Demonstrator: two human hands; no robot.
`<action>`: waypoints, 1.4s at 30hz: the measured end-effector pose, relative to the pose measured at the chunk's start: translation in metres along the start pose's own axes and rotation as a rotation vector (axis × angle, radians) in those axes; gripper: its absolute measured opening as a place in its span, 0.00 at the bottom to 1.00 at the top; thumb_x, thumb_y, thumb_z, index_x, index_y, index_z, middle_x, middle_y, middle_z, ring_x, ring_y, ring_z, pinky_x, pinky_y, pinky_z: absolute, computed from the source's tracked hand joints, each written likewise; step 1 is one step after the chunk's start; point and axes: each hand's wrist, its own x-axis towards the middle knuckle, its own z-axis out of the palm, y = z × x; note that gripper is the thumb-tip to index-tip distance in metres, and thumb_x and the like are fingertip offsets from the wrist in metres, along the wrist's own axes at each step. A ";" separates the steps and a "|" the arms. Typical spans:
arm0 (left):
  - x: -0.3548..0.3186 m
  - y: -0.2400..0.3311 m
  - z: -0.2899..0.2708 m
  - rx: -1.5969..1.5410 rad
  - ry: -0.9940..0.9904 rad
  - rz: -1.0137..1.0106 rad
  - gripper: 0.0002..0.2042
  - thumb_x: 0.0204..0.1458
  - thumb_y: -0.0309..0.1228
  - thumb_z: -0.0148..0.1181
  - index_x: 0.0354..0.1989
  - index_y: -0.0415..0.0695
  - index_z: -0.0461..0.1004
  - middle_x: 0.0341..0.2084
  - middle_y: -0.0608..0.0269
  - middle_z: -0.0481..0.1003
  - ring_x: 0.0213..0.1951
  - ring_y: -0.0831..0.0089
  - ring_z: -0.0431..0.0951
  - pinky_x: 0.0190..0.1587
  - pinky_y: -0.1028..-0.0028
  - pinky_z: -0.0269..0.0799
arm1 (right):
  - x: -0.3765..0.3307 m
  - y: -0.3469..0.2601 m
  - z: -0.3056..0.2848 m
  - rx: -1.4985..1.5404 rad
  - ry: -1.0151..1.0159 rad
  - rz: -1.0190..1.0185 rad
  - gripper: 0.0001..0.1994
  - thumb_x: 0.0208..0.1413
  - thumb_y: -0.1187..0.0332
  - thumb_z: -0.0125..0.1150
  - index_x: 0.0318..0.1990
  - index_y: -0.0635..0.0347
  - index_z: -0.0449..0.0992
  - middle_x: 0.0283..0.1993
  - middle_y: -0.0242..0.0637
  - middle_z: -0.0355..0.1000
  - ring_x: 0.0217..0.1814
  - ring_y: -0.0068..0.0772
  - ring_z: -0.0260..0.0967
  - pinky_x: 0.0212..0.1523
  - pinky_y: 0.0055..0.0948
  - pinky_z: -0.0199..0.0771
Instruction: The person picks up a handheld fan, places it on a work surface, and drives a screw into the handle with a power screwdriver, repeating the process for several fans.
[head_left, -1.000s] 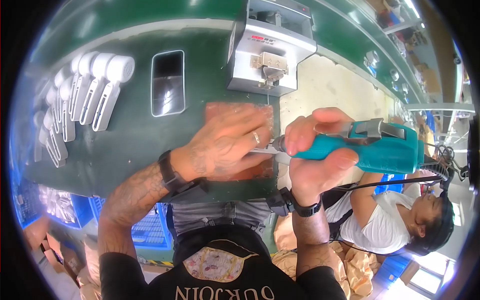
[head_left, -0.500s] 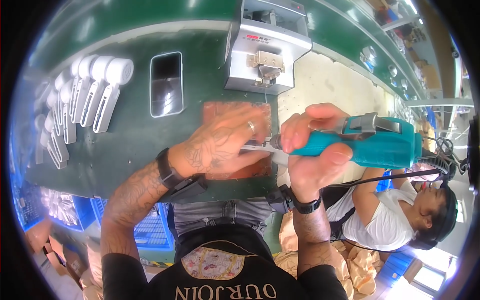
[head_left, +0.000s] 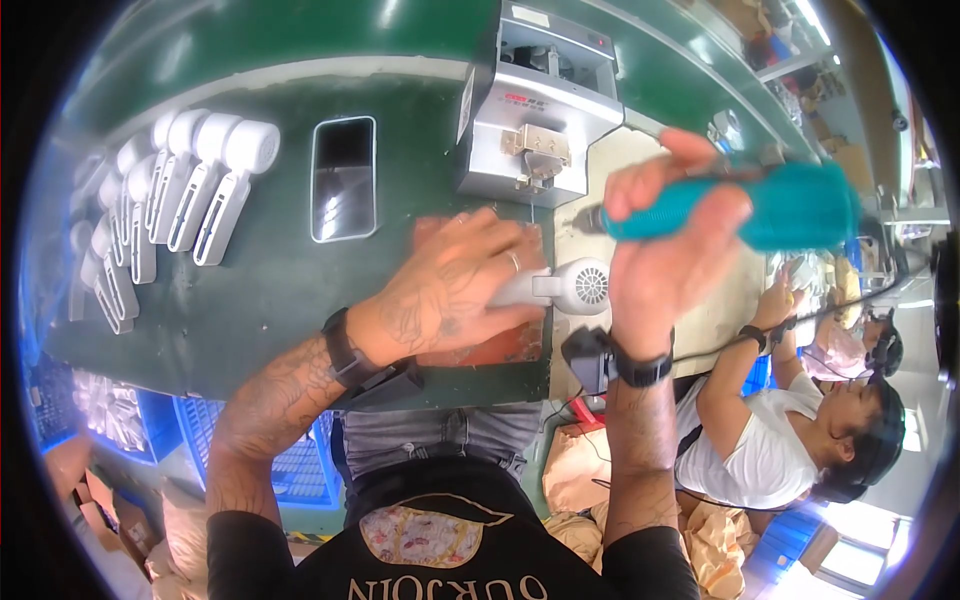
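Note:
My left hand is closed round the handle of a white handheld fan. The fan's round, grilled head sticks out to the right of my fingers, above a reddish-brown mat. In my right hand is a teal electric screwdriver, held up to the right of the fan with its tip pointing left. The screwdriver is slightly blurred, and its tip is apart from the fan. Much of the fan's handle is hidden under my left fingers.
Several more white fans lie in rows at the left of the green table. A phone lies between them and a silver screw feeder. Blue crates stand below the table's front edge. Another person sits at the right.
The screwdriver has lifted off the piece and moved up and to the right. The fan has turned in my left hand, so its round grilled head now shows at the right.

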 end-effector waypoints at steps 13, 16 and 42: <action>-0.006 -0.009 -0.003 0.024 0.034 -0.022 0.19 0.47 0.39 0.71 0.45 0.46 0.76 0.39 0.60 0.74 0.43 0.58 0.73 0.47 0.60 0.70 | 0.033 0.051 0.022 -0.220 -0.198 -0.114 0.20 0.69 0.53 0.51 0.42 0.68 0.72 0.26 0.35 0.70 0.26 0.28 0.69 0.29 0.26 0.69; -0.007 -0.011 -0.001 0.013 0.038 -0.021 0.19 0.46 0.38 0.72 0.45 0.45 0.76 0.38 0.60 0.74 0.42 0.58 0.73 0.46 0.60 0.70 | 0.026 0.046 0.026 -0.191 -0.221 -0.057 0.20 0.69 0.54 0.51 0.41 0.67 0.72 0.26 0.36 0.69 0.26 0.28 0.68 0.29 0.27 0.69; -0.007 -0.011 -0.004 0.049 -0.045 -0.020 0.28 0.47 0.40 0.68 0.56 0.42 0.71 0.41 0.60 0.72 0.43 0.60 0.70 0.44 0.61 0.68 | -0.029 0.026 -0.013 -0.046 -0.144 0.082 0.30 0.60 0.42 0.58 0.43 0.68 0.67 0.24 0.38 0.65 0.23 0.33 0.64 0.25 0.32 0.65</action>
